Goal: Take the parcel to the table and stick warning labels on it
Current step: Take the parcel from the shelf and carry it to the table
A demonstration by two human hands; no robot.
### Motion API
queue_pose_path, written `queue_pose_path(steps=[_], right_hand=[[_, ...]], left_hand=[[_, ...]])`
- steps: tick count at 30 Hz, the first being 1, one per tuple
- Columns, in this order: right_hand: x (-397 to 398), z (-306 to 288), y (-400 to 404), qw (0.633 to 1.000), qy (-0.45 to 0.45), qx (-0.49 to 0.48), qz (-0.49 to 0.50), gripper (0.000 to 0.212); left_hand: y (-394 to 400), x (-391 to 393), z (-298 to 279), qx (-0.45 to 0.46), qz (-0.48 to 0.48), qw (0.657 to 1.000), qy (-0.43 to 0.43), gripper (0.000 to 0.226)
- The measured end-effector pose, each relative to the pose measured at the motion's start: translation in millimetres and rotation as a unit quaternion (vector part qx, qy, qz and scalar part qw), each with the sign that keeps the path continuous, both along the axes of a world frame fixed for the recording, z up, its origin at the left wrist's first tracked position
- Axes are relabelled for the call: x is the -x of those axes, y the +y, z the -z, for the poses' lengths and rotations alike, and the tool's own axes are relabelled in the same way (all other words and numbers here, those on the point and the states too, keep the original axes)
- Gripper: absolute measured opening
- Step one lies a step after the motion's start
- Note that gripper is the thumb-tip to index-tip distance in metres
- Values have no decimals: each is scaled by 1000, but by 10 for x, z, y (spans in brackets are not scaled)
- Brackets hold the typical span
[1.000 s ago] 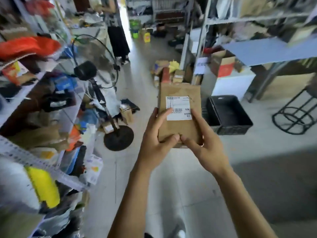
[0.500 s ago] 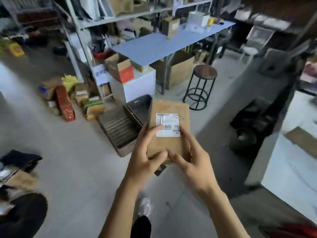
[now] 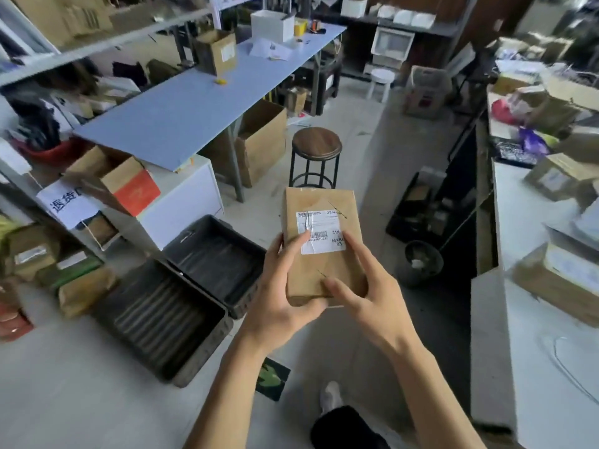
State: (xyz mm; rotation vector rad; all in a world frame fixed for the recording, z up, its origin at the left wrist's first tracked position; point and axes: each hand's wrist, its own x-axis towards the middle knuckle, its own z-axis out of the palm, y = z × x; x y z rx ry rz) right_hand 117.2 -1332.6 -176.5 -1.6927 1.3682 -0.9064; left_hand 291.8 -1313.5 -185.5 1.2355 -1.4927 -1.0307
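Head view: since approx 0.5 s earlier the view had swung further right; the stool (image 3: 316, 147) and blue worktop (image 3: 194, 108) sat nearer and more central, while the parcel (image 3: 322, 247) kept its place in front of the chest. Parcel was a flat brown carton w/ a white shipping label (image 3: 322, 233) facing up, held in mid-air in front of the stool, above the floor. Left hand (image 3: 285, 296) gripped its near-left edge, thumb lying on the label; right hand (image 3: 366, 296) clasped the near-right corner, fingers spread over the top. Both hands were closed on the parcel.

Step in hand, as I judge it: the carry, not yet the labelling. No warning labels visible on the carton. Next move probably called for walking on past the stool, setting the parcel flat on a clear bit of worktop, then freeing a hand for labels.
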Motion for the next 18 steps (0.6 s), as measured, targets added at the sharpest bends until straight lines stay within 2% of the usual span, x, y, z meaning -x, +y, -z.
queue_pose_path(steps=[6, 9, 14, 18], right_hand=[[156, 66, -1553, 998, -11, -12, -60, 99], [240, 1, -2301, 996, -1, -18, -85, 109], [168, -43, -3533, 992, 12, -22, -123, 113], [-37, 6, -4458, 987, 27, -23, -154, 111]], left_hand=[[-1518, 37, 48, 10, -28, 997, -66, 97], [-2186, 70, -37, 9, -43, 997, -66, 101], [-3235, 24, -63, -9, -90, 994, -63, 105], [-4051, -148, -42, -24, -92, 995, -39, 101]])
